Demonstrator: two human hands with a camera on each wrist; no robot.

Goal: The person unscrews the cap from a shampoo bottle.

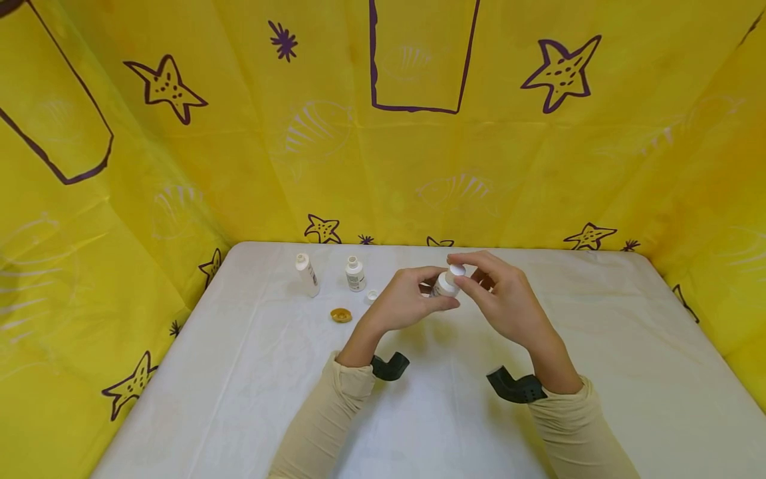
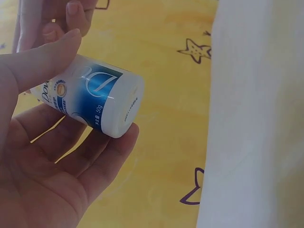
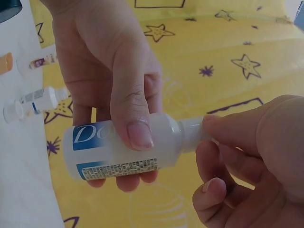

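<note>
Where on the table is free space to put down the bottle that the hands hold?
The white table is bare on its whole right side and along the near edge in front of the sleeves. The far left is crowded: two open bottles, a small white cap and a gold cap. The left hand and right hand hold the Dove bottle above the middle.

Right wrist view. The left hand (image 3: 109, 71) grips a white Dove bottle (image 3: 118, 152) lying sideways, thumb across its front, fingers curled behind. The right hand (image 3: 251, 161) pinches the bottle's white cap (image 3: 192, 134) between thumb and fingertips. Beyond the left hand, two small uncapped bottles (image 3: 33, 102) stand on the white counter (image 3: 23, 190), before a yellow starfish-patterned backdrop (image 3: 223, 61).
</note>
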